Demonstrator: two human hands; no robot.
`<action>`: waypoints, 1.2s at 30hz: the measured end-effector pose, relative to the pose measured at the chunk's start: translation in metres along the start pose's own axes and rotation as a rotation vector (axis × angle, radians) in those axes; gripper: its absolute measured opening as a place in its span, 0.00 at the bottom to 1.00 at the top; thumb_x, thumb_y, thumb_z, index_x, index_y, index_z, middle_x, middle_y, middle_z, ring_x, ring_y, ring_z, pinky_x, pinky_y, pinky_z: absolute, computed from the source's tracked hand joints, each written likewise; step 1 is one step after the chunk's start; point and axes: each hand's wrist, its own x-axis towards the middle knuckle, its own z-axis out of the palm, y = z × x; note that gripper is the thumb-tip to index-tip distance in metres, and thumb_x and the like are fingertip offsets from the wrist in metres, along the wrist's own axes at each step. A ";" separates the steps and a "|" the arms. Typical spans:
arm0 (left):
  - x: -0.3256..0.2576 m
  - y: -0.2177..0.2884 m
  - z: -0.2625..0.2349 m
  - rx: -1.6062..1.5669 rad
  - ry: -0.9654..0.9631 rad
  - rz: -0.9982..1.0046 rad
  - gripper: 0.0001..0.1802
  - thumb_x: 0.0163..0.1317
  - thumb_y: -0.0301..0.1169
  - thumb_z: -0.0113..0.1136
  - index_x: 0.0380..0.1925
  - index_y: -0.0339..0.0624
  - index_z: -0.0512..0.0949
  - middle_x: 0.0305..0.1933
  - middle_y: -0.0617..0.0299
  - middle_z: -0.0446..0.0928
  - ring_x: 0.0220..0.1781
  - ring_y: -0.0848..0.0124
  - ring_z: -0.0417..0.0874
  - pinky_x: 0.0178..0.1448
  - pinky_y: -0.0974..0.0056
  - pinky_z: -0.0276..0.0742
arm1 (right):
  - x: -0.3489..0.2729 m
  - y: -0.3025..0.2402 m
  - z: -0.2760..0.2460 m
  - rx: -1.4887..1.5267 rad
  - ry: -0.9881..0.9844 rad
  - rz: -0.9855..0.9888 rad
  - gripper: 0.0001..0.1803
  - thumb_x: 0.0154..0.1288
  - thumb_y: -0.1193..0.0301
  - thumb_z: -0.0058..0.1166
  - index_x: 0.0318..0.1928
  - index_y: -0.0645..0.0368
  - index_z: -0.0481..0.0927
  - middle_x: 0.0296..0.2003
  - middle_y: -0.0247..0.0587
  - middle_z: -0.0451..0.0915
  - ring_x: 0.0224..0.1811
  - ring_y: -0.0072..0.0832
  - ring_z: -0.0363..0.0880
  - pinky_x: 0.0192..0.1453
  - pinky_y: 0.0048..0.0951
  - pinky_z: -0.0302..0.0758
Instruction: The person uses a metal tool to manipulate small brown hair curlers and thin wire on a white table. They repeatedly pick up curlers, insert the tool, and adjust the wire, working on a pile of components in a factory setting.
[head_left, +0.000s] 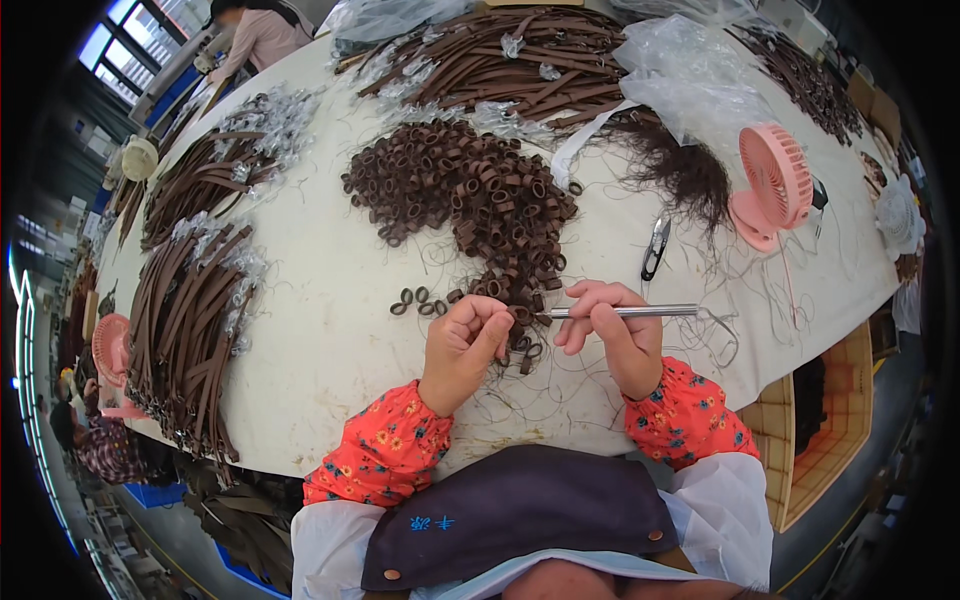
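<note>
My left hand point(463, 350) is closed in a pinch at the near edge of a pile of small brown strap loops point(500, 205). One brown loop point(521, 314) shows at its fingertips. A slim silver pen-shaped tool point(650, 311) lies nearly level in my right hand point(615, 335), gripped between thumb and fingers. Its dark pointed tip comes up to the loop at my left fingers; whether they touch I cannot tell. Several loose loops point(408, 296) lie left of the pile, and others sit just beyond my left fingertips.
Black thread snips point(656, 249) and a pink fan point(770, 185) stand to the right, near a tangle of dark threads point(680, 165). Bundles of brown straps point(185, 320) line the left; more straps point(520, 60) and clear plastic point(690, 75) lie at the back. Another person point(262, 38) is far left.
</note>
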 end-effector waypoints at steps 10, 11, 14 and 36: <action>-0.001 0.001 0.001 0.012 -0.025 -0.007 0.08 0.68 0.31 0.54 0.37 0.35 0.74 0.24 0.69 0.73 0.24 0.84 0.70 0.28 0.77 0.64 | -0.001 0.003 0.006 -0.040 -0.021 0.019 0.11 0.73 0.70 0.42 0.45 0.65 0.73 0.33 0.40 0.75 0.31 0.23 0.79 0.45 0.27 0.74; -0.001 0.001 0.001 0.015 -0.027 -0.013 0.09 0.68 0.31 0.54 0.37 0.35 0.74 0.24 0.69 0.73 0.24 0.84 0.70 0.28 0.77 0.64 | -0.002 0.003 0.006 -0.052 -0.025 0.023 0.11 0.73 0.70 0.42 0.45 0.65 0.73 0.32 0.39 0.76 0.31 0.23 0.79 0.47 0.28 0.74; 0.000 0.000 0.001 0.006 -0.026 -0.006 0.09 0.68 0.32 0.54 0.37 0.36 0.74 0.24 0.69 0.73 0.24 0.84 0.69 0.28 0.77 0.63 | 0.000 0.006 0.003 -0.138 -0.072 -0.068 0.10 0.72 0.70 0.43 0.45 0.62 0.74 0.26 0.36 0.79 0.31 0.23 0.79 0.57 0.33 0.68; 0.003 0.002 -0.003 -0.028 -0.017 -0.085 0.09 0.68 0.33 0.54 0.37 0.37 0.74 0.21 0.73 0.70 0.21 0.85 0.65 0.26 0.77 0.62 | 0.000 0.001 0.004 0.022 0.010 0.016 0.11 0.73 0.70 0.40 0.42 0.66 0.73 0.24 0.38 0.75 0.27 0.23 0.77 0.40 0.27 0.74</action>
